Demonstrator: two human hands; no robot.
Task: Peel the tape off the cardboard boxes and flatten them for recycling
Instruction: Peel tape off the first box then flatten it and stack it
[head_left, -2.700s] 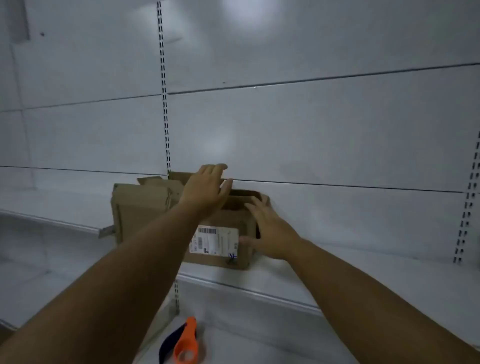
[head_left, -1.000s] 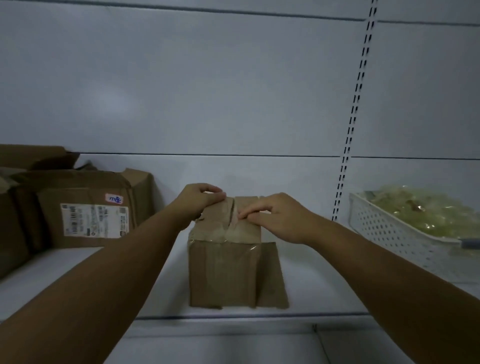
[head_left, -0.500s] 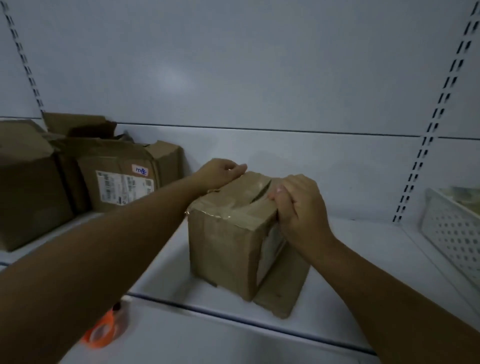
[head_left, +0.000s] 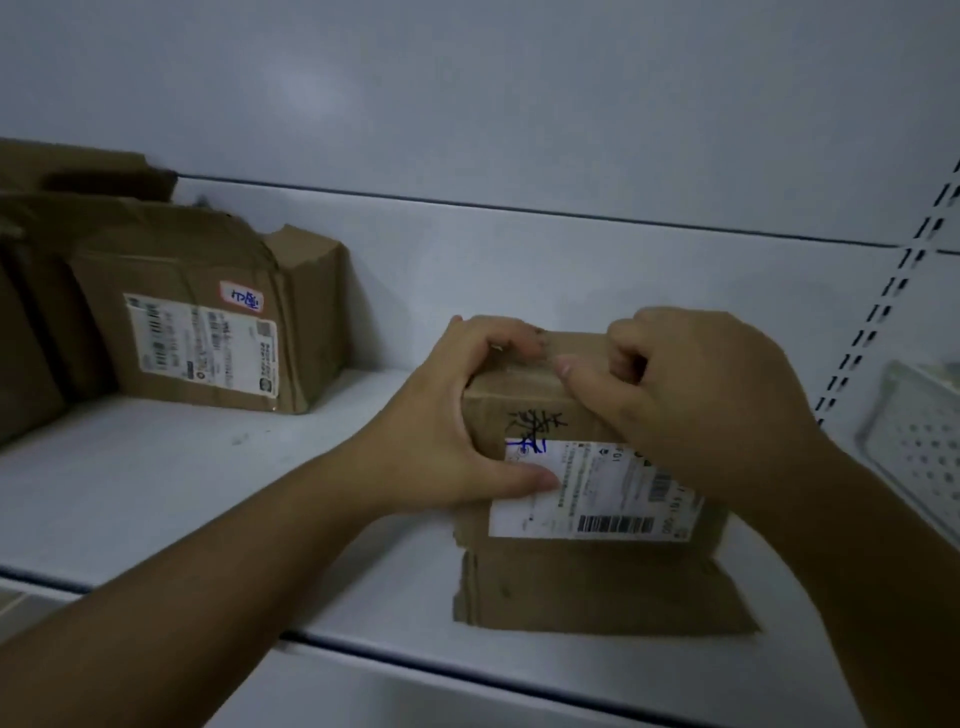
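Head view: the small cardboard box (head_left: 524, 410) stands near the front of a white shelf (head_left: 182, 493), right of centre. A loose flap (head_left: 597, 597) lies flat in front of it, and a white shipping label (head_left: 597, 499) is on its near face. The left hand (head_left: 457, 431) grasps the box's upper left corner, thumb pressed on the label. The right hand (head_left: 701, 395) curls over the top edge, its grip clenched on the cardboard there. Far left sit larger labelled boxes (head_left: 208, 312), well apart. A white perforated basket (head_left: 914, 447) is at the right edge.
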